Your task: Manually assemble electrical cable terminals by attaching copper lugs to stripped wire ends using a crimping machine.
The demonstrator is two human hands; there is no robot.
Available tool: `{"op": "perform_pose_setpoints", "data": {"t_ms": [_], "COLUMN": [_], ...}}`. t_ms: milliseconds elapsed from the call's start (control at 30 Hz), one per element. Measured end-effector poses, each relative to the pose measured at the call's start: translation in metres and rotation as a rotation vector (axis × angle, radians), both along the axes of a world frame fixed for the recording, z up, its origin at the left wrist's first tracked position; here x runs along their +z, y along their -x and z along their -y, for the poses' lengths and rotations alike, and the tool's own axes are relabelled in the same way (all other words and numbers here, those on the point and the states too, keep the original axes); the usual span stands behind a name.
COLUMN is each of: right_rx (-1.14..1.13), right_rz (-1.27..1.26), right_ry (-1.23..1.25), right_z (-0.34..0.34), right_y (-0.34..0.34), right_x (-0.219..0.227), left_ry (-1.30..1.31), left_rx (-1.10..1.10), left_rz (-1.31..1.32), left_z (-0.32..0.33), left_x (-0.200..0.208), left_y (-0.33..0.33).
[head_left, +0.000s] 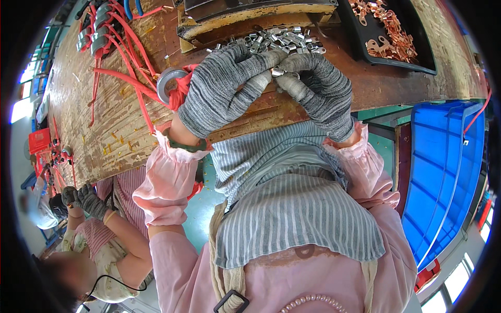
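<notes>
My left hand and my right hand, both in grey knit gloves, meet at the table's near edge. Their fingertips pinch a small silver cable lug from either side; the right fingers partly cover its ring end. Just beyond my fingers lies a heap of silver cable lugs. Beside my left wrist stands a grey ring-shaped coil wrapped with red tape, and red leads run from it toward the far left.
A black tray of copper lugs sits at the far right. A worn metal-and-wood fixture stands behind the heap. More coils with red leads lie far left. A blue bin is at my right; a gloved co-worker is at left.
</notes>
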State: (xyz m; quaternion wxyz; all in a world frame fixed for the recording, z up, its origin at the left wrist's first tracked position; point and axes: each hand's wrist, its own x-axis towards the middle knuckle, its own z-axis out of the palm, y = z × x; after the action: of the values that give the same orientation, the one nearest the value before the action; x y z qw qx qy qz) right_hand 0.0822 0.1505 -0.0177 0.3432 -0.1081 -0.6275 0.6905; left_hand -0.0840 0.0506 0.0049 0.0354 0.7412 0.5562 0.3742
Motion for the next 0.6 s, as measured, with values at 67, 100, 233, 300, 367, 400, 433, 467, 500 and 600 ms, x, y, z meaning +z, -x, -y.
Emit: {"op": "perform_pose_setpoints", "data": {"t_ms": [67,100,233,300,367,400,433,467,500,600], "right_rx": [-0.065,-0.065,-0.141,-0.179,-0.215,-0.212,-0.206,-0.201,-0.205,-0.212], "right_rz": [0.062,0.063,0.140,0.156,0.136,0.130,0.147,0.163,0.162,0.080], "right_ry": [-0.187,-0.188,-0.515,-0.596,-0.617,-0.610,-0.582,-0.553,-0.549,-0.600], "right_z": [-0.002,-0.003,-0.001,0.001,0.001,0.002,0.000,-0.002,-0.003,-0.003], "right_y": [-0.001,-0.001,0.001,0.002,0.003,0.005,0.005,0.004,0.005,0.006], "right_x": [0.003,0.004,0.007,0.009,0.012,0.012,0.010,0.008,0.007,0.002], "left_ry": [0.022,0.043,0.108,0.194,0.113,0.033,-0.052,-0.079,-0.106,0.305], "left_rx": [0.022,0.043,0.125,0.119,0.195,0.274,0.420,0.571,0.729,1.028], "left_rz": [-0.014,-0.030,-0.044,-0.030,-0.016,0.006,-0.043,-0.019,0.000,-0.272], "left_z": [0.002,0.003,0.008,0.009,0.014,0.019,0.026,0.034,0.045,0.097], "left_x": [0.003,0.005,0.009,0.014,0.030,0.036,0.032,0.031,0.031,0.013], "left_y": [-0.003,-0.004,-0.009,-0.009,-0.011,-0.009,-0.001,0.004,0.010,0.055]}}
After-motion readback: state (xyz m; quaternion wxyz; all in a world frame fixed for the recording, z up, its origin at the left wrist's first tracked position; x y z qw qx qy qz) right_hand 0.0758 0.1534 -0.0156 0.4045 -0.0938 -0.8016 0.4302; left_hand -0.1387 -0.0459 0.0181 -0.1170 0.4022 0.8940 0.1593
